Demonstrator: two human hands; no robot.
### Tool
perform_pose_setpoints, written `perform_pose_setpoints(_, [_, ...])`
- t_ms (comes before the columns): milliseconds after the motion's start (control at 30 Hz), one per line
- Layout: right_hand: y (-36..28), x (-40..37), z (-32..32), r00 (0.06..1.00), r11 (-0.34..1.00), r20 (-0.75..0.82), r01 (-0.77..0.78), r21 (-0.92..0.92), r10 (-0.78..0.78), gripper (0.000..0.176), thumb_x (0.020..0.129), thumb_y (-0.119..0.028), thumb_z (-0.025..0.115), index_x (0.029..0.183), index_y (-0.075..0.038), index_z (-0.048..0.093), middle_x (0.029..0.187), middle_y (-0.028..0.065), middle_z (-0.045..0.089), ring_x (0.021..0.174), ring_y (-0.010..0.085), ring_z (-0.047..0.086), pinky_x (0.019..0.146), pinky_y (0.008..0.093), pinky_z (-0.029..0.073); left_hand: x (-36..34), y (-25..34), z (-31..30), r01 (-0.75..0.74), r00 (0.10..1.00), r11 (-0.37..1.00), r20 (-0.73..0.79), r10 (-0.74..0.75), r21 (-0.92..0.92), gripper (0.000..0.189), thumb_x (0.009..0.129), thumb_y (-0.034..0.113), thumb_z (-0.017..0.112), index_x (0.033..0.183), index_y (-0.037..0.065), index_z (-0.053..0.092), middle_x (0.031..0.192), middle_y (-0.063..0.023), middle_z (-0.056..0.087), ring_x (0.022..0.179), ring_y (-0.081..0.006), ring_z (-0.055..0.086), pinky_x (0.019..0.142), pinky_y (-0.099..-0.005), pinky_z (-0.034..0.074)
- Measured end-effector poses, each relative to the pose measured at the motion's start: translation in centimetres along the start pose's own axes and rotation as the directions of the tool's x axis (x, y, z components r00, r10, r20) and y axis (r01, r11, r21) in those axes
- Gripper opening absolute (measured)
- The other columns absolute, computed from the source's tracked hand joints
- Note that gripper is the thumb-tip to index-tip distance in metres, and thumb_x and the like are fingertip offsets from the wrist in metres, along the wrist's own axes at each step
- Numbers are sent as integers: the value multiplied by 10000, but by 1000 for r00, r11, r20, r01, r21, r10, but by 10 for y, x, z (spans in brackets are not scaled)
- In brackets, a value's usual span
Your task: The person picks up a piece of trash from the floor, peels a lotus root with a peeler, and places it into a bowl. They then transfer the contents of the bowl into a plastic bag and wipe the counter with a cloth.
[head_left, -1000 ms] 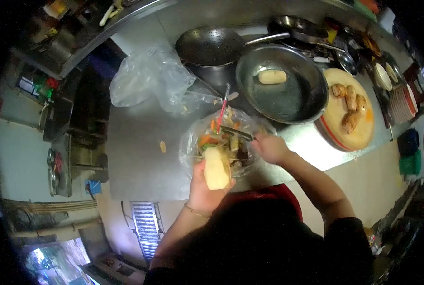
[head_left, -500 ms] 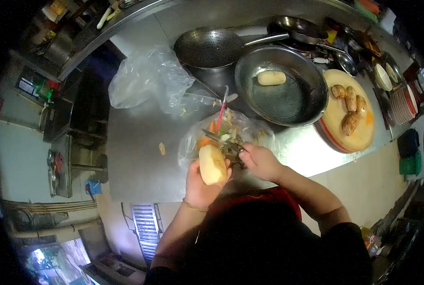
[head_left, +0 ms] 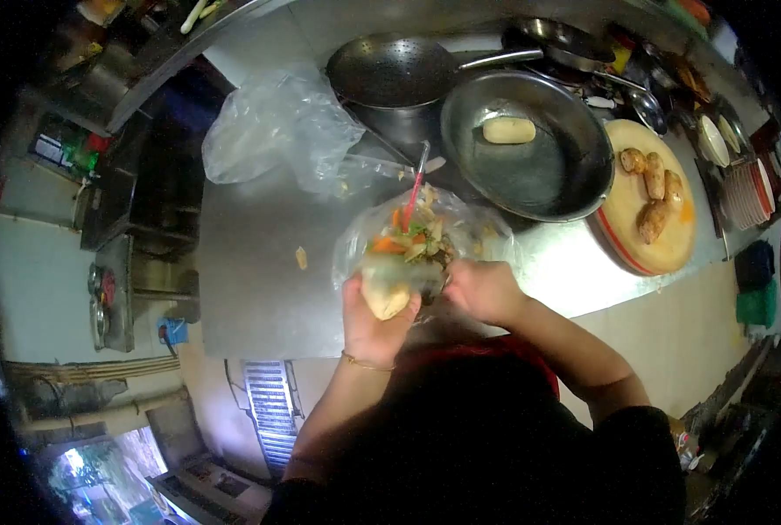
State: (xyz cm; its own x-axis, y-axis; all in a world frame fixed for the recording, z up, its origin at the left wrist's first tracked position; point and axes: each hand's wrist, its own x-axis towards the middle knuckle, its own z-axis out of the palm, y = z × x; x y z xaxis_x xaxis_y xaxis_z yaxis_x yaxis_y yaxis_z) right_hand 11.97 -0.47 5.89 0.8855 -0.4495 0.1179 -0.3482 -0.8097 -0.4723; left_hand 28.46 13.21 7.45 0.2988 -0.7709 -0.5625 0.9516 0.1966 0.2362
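Steel bench [head_left: 259,262], near edge: left hand [head_left: 374,322], fingers clamped on pale bread roll [head_left: 384,295]; right hand [head_left: 482,290] against clear plastic bag of chopped vegetables [head_left: 460,229], fingers' state indeterminable.

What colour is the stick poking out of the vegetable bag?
The stick is red; head view.

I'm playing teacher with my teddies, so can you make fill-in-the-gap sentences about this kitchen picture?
1. The left hand holds a bread roll beside a clear ___ bag of vegetables.
2. The big metal pan has only ___ pale roll lying in it.
3. The round wooden board carries ___ browned rolls.
4. The stick poking out of the bag is ___.
Missing words: plastic, one, four, red.
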Motion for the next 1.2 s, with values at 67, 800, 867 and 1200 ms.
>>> perform_pose_setpoints(67, [33, -2, 18, 970, 971, -38, -240, 2, 239, 251, 834, -266, 634, 927, -56, 532, 740, 159, 619, 684, 355, 632, 602, 462, 498, -10, 4, 9, -9, 1000, 1000, 14, 9, -26, 366, 847, 391, 574, 1115, 143, 587, 1040, -24, 620, 936, -190, 575, 802, -355, 448])
perform_pose_setpoints(800, [-10, 21, -25, 990, 995, 107, 97, -23, -94, 248, 885, -337, 571, 910, -95, 523, 663, 127, 624, 571, 349, 621, 519, 467, 491, -10, 6, 3, 175, 985, 977, -7, -175, 123, 369, 898, 431, 482, 1112, 149, 585, 1022, -38, 636, 905, -218, 586, 783, -415, 475])
perform_pose_setpoints(867, [-5, 24, -18, 989, 994, 97, 112, -8, -111, 242, 897, -332, 556, 925, -93, 535, 686, 139, 631, 587, 348, 628, 526, 474, 494, -15, 5, -2, 175, 984, 977, -1, -176, 122, 416, 876, 435, 510, 1136, 117, 578, 999, -75, 640, 882, -241, 603, 755, -417, 501])
perform_pose_setpoints(1200, [7, 22, -16, 971, 983, 204, -149, 105, 125, 274, 942, -311, 484, 984, -44, 527, 800, 214, 633, 740, 408, 619, 662, 506, 477, 0, -4, -13, 148, 989, 969, -20, -147, 199, 385, 862, 417, 545, 1131, 146, 587, 1003, -51, 640, 905, -220, 606, 763, -412, 493])
